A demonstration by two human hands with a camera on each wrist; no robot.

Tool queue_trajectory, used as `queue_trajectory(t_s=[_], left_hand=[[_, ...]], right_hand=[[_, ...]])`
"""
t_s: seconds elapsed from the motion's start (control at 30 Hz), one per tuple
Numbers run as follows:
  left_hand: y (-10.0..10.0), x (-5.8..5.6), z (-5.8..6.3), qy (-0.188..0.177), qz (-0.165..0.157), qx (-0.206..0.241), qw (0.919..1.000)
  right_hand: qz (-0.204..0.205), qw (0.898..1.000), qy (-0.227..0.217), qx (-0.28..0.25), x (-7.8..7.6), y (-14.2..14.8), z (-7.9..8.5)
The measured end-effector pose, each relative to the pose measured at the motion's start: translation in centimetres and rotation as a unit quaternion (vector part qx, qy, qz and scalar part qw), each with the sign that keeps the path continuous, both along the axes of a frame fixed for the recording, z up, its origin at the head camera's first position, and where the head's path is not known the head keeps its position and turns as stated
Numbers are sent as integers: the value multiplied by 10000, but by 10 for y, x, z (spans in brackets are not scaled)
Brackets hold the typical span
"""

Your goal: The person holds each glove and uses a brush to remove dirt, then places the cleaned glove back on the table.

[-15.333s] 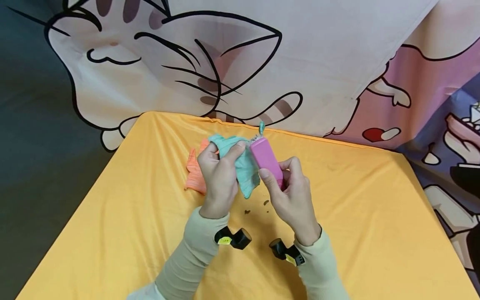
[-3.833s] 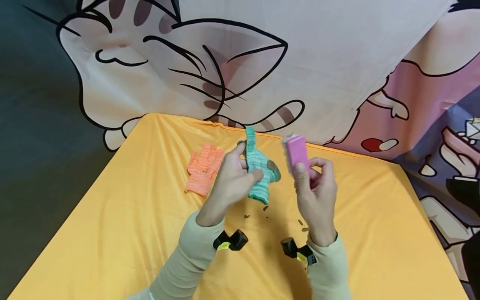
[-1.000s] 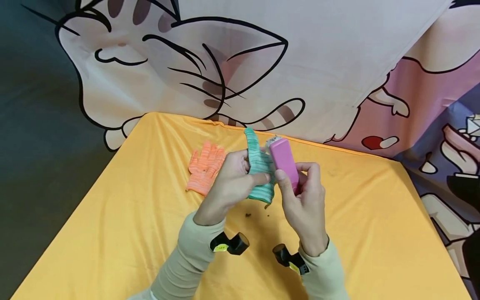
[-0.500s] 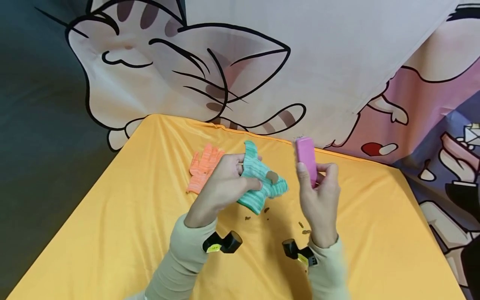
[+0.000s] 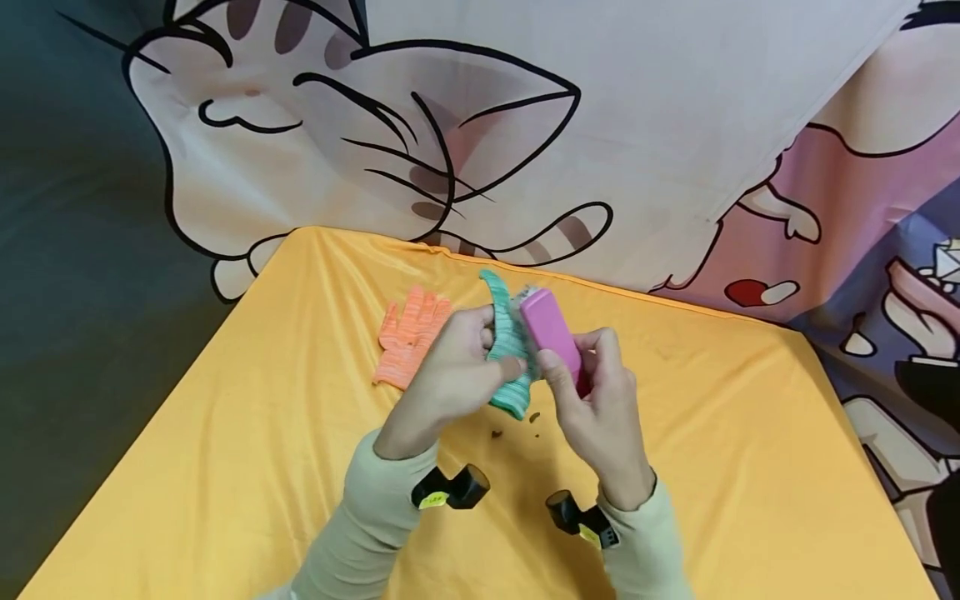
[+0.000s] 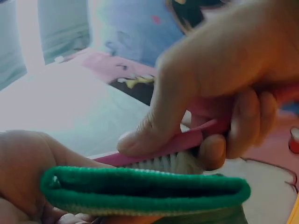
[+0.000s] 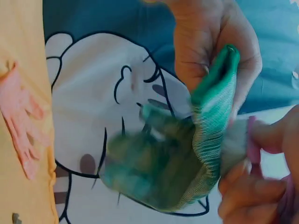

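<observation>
My left hand [image 5: 461, 362] grips a green striped knit glove [image 5: 506, 342], thumb across its front and fingers behind. In the left wrist view the glove's dark green cuff [image 6: 145, 198] faces the camera. My right hand [image 5: 600, 408] holds a pink brush [image 5: 551, 329] by its body, thumb on top. Its pale bristles [image 7: 233, 144] press against the glove's face in the right wrist view, where the glove's finger end hangs blurred. An orange knit glove [image 5: 408, 337] lies flat on the table, left of the hands, partly behind my left hand.
The table wears a yellow cloth [image 5: 262, 450]. Small brown crumbs [image 5: 497, 433] lie on it below the green glove. A cartoon-printed backdrop [image 5: 660, 150] rises behind the table's far edge. Both wrists carry small black cameras [image 5: 467, 487].
Half a second ago the brush was apart from the glove, to its right, with a brown patch showing on the glove. My right hand has since moved left, bringing the bristles onto the glove.
</observation>
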State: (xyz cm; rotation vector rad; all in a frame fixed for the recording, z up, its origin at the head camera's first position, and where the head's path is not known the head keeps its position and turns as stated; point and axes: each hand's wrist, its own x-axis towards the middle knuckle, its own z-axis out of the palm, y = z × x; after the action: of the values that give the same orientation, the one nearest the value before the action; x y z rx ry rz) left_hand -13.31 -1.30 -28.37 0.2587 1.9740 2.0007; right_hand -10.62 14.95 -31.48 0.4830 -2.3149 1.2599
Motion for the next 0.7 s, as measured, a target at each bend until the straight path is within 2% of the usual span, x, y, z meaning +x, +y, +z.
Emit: queue_trajectory(t_s=[0.1,0.2,0.27,0.33,0.37,0.4,0.43,0.5,0.53,0.6,0.7], left_hand=[[1,-2,0,-90,-112,-220,9997],[-1,-3,1,-228,-127,-95,9996],[-4,-1,1,-220,-62,-36,9997],[-6,0,2,-154,6,113,9998],[-6,0,2,-98,43,133,9999],[-6,0,3,-41,134,147,9998],[-6,0,3,1,226,154,9996],[-5,-1,3,-47,315,258,9992],[-5,-2,3,-75,315,339,9989],[-4,-2,3,-155,283,515,9982],[-4,-2,2,-126,126,705,9974]], right_hand=[[-324,9995,-53,25,-5,5,-2],[-856,9963,-32,113,-12,11,-6],[-1212,9925,-107,-75,-17,19,-8],[-1304,9897,-193,-554,-19,28,-7],[-1187,9889,-207,-869,-18,31,-6],[-906,9883,-173,-1217,-16,33,-4],[-515,9864,-107,-1558,-14,33,-3],[252,9814,15,-1905,-7,30,1],[581,9796,86,-1921,-4,27,3],[986,9806,177,-1687,1,20,6],[1104,9884,52,-1046,4,12,8]])
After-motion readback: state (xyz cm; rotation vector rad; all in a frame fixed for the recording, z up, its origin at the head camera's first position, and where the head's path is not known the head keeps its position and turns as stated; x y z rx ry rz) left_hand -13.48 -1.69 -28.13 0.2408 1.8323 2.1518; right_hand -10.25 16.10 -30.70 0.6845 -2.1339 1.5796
